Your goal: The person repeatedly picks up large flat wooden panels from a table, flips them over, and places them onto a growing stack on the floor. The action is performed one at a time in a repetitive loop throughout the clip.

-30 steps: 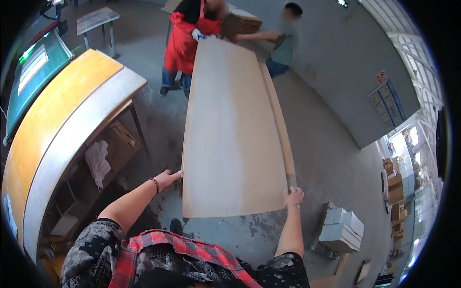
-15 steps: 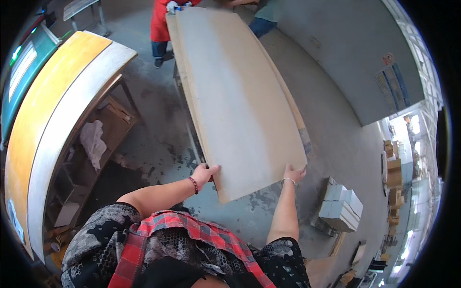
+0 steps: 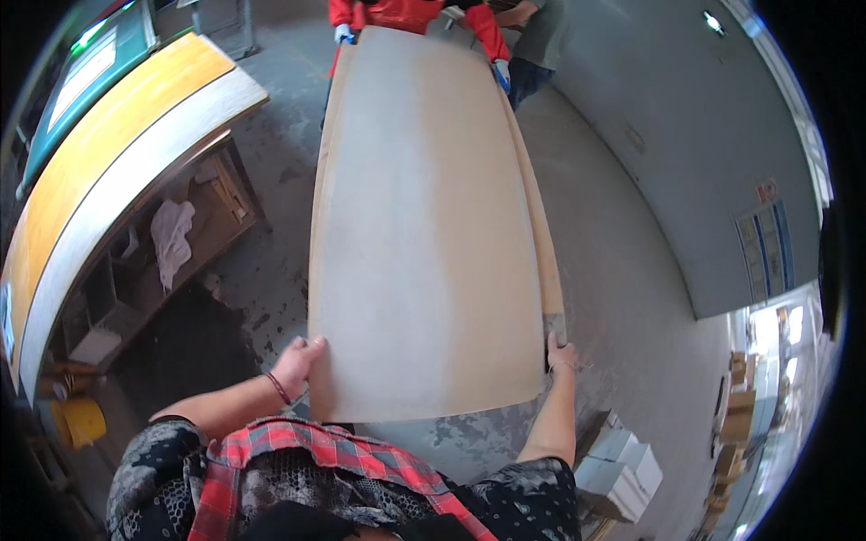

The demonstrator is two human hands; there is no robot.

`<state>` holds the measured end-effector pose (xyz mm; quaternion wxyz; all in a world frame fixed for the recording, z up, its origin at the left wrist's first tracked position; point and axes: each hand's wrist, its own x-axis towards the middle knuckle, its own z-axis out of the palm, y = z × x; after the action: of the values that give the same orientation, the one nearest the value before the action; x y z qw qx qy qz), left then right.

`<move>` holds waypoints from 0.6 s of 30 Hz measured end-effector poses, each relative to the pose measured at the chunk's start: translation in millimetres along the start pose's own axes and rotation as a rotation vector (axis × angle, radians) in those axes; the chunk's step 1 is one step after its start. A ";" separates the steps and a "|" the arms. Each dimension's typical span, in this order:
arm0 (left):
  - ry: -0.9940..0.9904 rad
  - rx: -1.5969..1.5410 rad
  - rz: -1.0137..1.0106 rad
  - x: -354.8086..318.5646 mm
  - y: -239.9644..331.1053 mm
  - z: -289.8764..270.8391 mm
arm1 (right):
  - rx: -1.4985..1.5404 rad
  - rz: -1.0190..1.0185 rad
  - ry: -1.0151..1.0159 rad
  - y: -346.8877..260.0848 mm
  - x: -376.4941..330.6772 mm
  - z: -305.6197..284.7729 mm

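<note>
A large pale wooden board (image 3: pixel 424 225) stretches away from me, lying on a stack of similar boards whose edge (image 3: pixel 541 261) shows along its right side. My left hand (image 3: pixel 299 362) grips the near left corner of the board. My right hand (image 3: pixel 559 350) holds the near right corner, fingers on the edge. At the far end a person in a red jacket (image 3: pixel 406 13) holds the board with gloved hands, and a second person in a grey-green top (image 3: pixel 539 27) stands beside them.
A long workbench with a yellow and white top (image 3: pixel 108 153) runs along the left, with shelves holding a rag and boxes (image 3: pixel 171 239) beneath. White boxes (image 3: pixel 622 469) sit on the concrete floor at lower right. A grey wall (image 3: pixel 686 162) rises on the right.
The board has swung straighter in view and come nearer. My left hand moved outward to its left corner. The person in red is now gripping the far end.
</note>
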<state>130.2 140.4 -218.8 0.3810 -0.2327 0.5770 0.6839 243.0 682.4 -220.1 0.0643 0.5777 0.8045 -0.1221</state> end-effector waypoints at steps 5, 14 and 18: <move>0.146 0.076 0.051 -6.1 41.1 -93.3 | 0.134 -0.269 -0.194 -13.6 -85.5 19.8; 0.266 0.266 0.095 -6.9 92.1 -204.3 | 0.217 -0.305 -0.222 -45.1 -227.5 64.6; 0.333 0.439 0.181 7.2 86.5 -218.1 | 0.203 -0.259 -0.152 -45.2 -210.7 89.1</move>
<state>31.1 -72.5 -220.5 0.2597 -0.2013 0.7841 0.5264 265.2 452.1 -248.8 0.0500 0.4621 0.8484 -0.2533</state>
